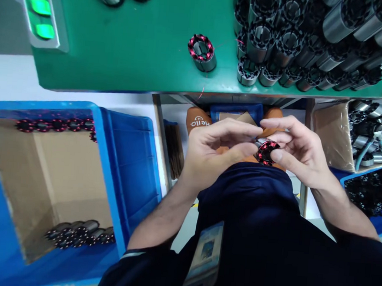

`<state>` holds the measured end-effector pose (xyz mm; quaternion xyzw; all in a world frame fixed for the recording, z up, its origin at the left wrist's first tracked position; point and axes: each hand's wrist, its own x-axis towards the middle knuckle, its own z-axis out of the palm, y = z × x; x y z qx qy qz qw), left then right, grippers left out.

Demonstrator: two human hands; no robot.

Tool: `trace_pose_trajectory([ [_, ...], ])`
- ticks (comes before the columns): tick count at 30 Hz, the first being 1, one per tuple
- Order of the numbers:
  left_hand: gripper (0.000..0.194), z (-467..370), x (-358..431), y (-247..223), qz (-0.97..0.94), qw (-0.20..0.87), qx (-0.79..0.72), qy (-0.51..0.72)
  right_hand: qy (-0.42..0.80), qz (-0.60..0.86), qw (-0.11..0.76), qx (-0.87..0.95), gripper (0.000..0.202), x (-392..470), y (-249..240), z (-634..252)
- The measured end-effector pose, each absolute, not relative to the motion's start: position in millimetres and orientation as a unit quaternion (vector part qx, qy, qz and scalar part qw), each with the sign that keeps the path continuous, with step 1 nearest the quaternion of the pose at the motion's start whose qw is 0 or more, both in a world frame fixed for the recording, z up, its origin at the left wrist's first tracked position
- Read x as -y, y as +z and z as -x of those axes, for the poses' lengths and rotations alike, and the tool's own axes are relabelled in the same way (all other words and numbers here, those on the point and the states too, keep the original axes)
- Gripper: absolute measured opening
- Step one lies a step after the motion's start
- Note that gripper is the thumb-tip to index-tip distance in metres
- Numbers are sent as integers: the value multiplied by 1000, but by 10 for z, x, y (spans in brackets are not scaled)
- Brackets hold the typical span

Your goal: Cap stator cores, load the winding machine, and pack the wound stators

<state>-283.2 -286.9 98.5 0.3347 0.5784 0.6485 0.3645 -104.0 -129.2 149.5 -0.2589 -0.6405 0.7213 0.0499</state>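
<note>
– What is held there, between the two hands?

– A small wound stator, a short metal cylinder with a black end ring and red copper wire wound around its poles. It is in front of the person's dark blue lap, below the edge of the green table. The right hand pinches it: the thumb presses on the ring face, the other fingers curl over the top. The left hand comes from the other side, its fingers stretched together over the metal body, touching it.

– How does the surface look?

– The metal side is smooth and shiny, the ring is matte black with teeth, and the wire gives red glints between them.

– And around the fingers?

– Beyond the fingertips, on the green mat, one more wound stator stands upright and alone. Further right of it, a big pile of unwound cores, grey steel with black slotted ends, lies packed close up to the table edge. Well to the left of the left hand there is a blue plastic crate lined with cardboard, with finished pieces in one row at its bottom. To the right of the right hand, a cardboard box holds more cores.

– Is there room to move?

– Yes, between the hands and the table edge the space is open, and the middle of the mat is bare
</note>
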Motion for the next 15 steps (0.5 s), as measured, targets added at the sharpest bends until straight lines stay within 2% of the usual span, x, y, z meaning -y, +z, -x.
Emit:
trace_pose_trajectory([
  [6, 30, 2823, 2866, 1061, -368, 387, -555, 638, 724, 209, 67, 654, 57, 1269, 1363, 1036],
  [11, 42, 2789, 2908, 724, -281, 480, -542, 630, 746, 211, 98, 625, 53, 1270, 1385, 1020],
  [14, 41, 2838, 2952, 622, -287, 394, -581, 652, 728, 242, 108, 633, 55, 1272, 1443, 1039],
  [15, 47, 2851, 2963, 650, -318, 344, -586, 661, 721, 246, 107, 639, 56, 1274, 1447, 1053],
])
